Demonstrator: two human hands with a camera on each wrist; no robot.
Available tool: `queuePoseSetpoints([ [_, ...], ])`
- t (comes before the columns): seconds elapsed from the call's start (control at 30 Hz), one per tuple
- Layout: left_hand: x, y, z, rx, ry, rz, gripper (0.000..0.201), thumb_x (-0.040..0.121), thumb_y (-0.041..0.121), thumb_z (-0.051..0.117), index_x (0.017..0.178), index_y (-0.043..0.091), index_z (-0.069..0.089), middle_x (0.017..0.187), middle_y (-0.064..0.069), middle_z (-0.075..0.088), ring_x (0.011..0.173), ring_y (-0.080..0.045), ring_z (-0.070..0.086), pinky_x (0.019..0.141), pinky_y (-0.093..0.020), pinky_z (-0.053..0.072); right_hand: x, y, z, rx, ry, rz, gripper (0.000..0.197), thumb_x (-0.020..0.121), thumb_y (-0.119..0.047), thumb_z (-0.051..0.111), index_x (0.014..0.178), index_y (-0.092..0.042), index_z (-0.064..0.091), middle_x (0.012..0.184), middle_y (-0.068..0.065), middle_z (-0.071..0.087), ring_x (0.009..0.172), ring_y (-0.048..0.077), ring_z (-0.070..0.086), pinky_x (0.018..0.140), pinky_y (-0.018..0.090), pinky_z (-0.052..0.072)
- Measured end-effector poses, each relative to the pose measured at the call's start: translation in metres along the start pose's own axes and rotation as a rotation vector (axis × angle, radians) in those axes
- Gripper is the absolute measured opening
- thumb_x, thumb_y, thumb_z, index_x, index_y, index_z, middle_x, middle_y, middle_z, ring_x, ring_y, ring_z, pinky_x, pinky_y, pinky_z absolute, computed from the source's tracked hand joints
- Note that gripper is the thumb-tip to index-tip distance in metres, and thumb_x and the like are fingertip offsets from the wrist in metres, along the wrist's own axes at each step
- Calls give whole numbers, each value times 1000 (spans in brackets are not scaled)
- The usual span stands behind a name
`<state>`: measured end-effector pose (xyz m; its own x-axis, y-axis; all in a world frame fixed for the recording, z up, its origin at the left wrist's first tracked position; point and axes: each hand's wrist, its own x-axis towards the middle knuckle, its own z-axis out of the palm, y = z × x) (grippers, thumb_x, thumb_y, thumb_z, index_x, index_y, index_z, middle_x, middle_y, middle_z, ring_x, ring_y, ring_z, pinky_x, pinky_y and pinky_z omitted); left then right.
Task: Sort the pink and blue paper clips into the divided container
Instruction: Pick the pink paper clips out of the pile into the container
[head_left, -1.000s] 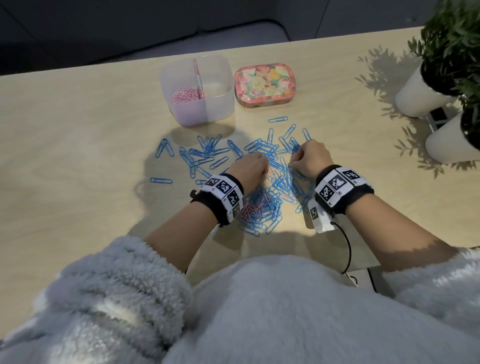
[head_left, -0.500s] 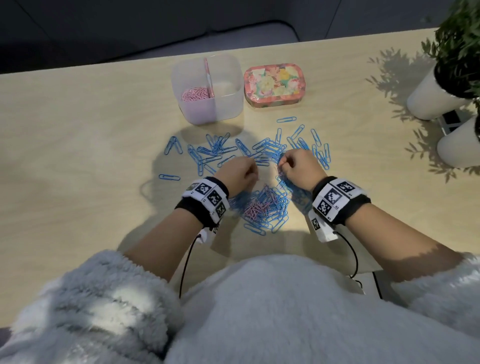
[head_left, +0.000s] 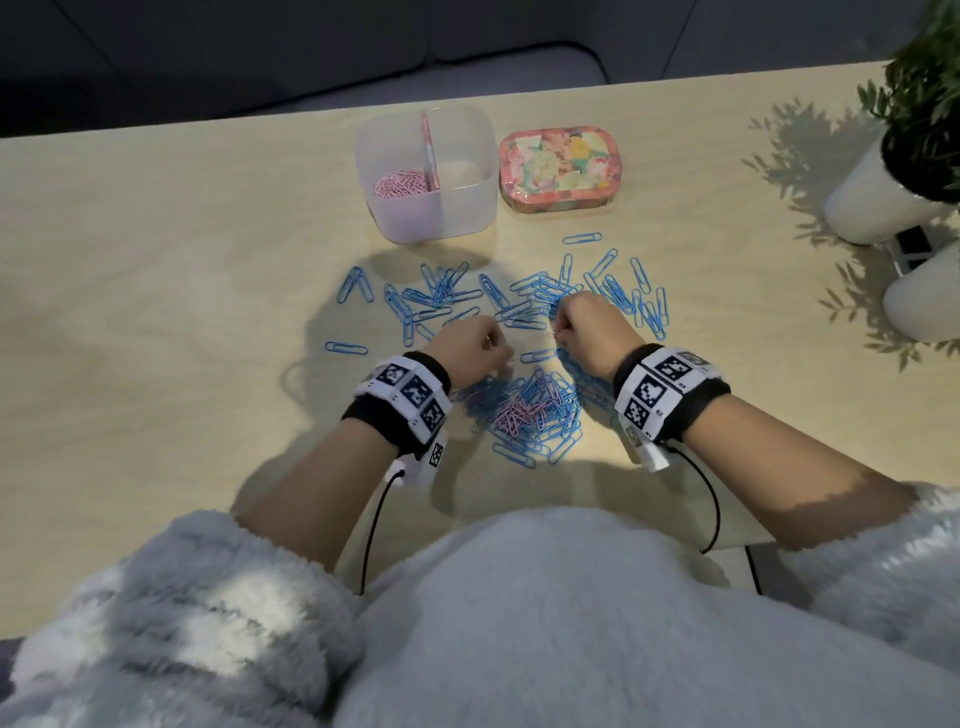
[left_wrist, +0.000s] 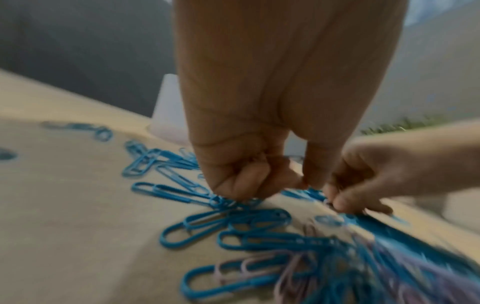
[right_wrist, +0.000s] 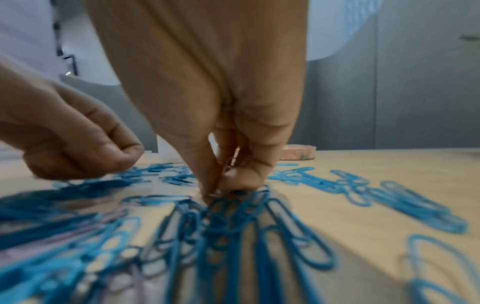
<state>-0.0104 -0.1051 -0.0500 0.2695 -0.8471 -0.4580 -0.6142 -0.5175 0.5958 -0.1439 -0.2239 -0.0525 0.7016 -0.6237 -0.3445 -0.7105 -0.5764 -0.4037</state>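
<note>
On the desk, both hands work a scatter of blue paper clips. Left hand is curled, fingertips down among clips; whether it grips one is unclear. Right hand pinches a pale clip between thumb and finger. Nearer lies a mixed pile. Behind, the divided container holds pink paper clips in its left compartment. No readable writing shows.

- pale matt wood-grain table
- translucent frosted plastic divided container
- smooth coated blue paper clips
- glossy floral tin
- fluffy grey fleece sleeve
</note>
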Motion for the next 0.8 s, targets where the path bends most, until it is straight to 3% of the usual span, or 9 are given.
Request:
queuePoseSetpoints([
  [0.07,-1,2,7,186,36,48,18,87,29,56,91,12,56,91,-5,59,84,-23,53,75,-33,42,-3,10,-6,144,49,-10,14,83,2,50,79,-7,60,86,15,64,79,23,62,69,23,41],
  [0.13,-2,3,10,278,64,81,19,87,26,54,98,9,56,99,-10,62,91,-28,58,78,-37,46,-6,23,-16,458,136,59,10,84,1,56,83,-8,60,78,12,63,62,4,59,61,13,42],
  [0.2,-4,5,10,313,81,88,19,89,21,51,101,7,56,104,-12,62,96,-31,58,78,-37,46,-13,36,-27,870,145,214,12,87,3,53,88,-6,59,67,10,61,46,4,51,46,15,42],
  [0.3,-4,6,11,337,42,102,19,91,19,48,99,4,55,104,-16,62,96,-32,57,79,-39,45,-25,55,-37,1226,-49,388,22,90,5,40,86,-5,59,64,7,50,49,11,41,40,15,37],
  [0.4,-3,4,12,221,22,90,13,90,19,48,86,7,49,91,-16,59,84,-29,54,72,-37,40,-34,62,-37,1180,-146,475,27,88,-4,32,81,-5,58,63,3,38,43,10,43,43,18,45],
  [0.5,-4,7,10,58,-40,62,12,90,18,48,82,9,47,84,-9,52,77,-22,47,69,-30,35,-43,54,-25,1117,-139,483,28,87,-13,36,64,-8,50,58,6,37,35,11,36,36,15,28],
  [0.63,-8,15,11,-274,-85,59,22,92,12,50,70,14,50,67,-4,57,56,-11,52,55,-23,41,-54,47,-6,477,-126,113,30,82,-25,65,57,-17,53,55,4,49,51,16,43,55,24,35],
  [0.7,-10,15,11,-429,-107,27,26,93,11,50,67,18,49,62,3,60,43,2,49,46,-13,41,-61,42,-1,153,-89,54,19,79,-30,69,66,-19,59,65,0,59,62,18,50,63,26,35],
  [0.8,-10,17,10,-612,-129,-21,23,93,4,47,75,17,51,56,6,62,40,2,50,42,-10,38,-67,34,4,-55,-9,23,14,81,-27,65,70,-22,57,77,2,66,77,25,57,65,26,34],
])
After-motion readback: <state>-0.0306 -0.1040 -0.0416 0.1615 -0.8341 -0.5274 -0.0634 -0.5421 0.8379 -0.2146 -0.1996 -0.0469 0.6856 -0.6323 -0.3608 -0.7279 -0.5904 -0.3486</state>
